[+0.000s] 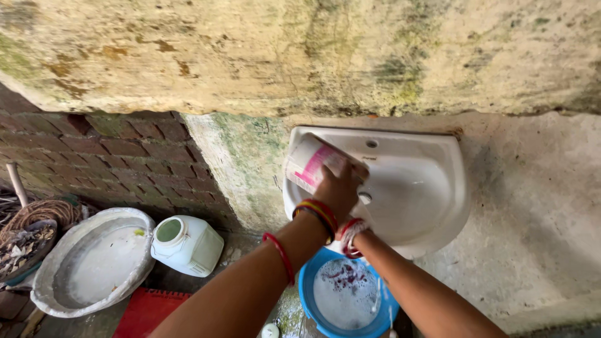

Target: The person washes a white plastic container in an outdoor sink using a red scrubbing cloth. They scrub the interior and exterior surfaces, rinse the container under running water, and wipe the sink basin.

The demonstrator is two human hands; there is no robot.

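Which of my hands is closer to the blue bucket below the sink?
Right. The right hand is at the sink's front rim, just above the blue bucket. The left hand is higher, holding a white-and-pink container over the sink.

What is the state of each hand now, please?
Left hand: closed on a white and pink container over the sink.
Right hand: hidden behind the left; cannot be told.

A white cylindrical plastic container with a pink printed label (311,164) lies tilted almost on its side above the left rim of a white ceramic wall-mounted washbasin (432,188). Its flat end faces up and left; its other end is hidden. The basin is oval with a drain hole at the bottom, fixed to a stained plaster wall.
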